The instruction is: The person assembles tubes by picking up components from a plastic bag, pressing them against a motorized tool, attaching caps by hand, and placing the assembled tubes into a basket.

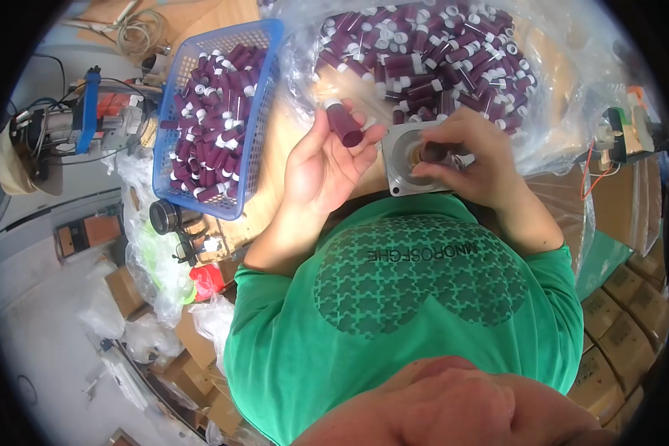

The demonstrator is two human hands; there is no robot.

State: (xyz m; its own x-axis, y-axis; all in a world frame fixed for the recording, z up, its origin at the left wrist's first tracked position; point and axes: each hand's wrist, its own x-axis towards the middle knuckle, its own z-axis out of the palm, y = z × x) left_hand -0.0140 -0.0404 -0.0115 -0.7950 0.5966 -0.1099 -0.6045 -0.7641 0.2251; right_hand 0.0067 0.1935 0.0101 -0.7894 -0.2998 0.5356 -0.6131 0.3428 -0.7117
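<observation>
My left hand [322, 169] is turned palm up and holds a small purple tube [344, 125] with a white cap on its far end. To its right, my right hand [479, 152] pinches a dark purple cylinder [433, 153] between thumb and fingers. That cylinder sits over the round middle of a square grey metal fixture [398, 181] at the table's front edge; how deep it goes in is hidden. The fingertips of my left hand come close to the fixture's left side.
A blue plastic basket [161, 167] full of white-capped purple tubes stands at the left. Behind my hands lies a big pile of similar tubes [431, 63] on clear plastic sheeting [561, 97]. Machine parts with wires [89, 119] are at far left; cardboard boxes [624, 320] are stacked at right.
</observation>
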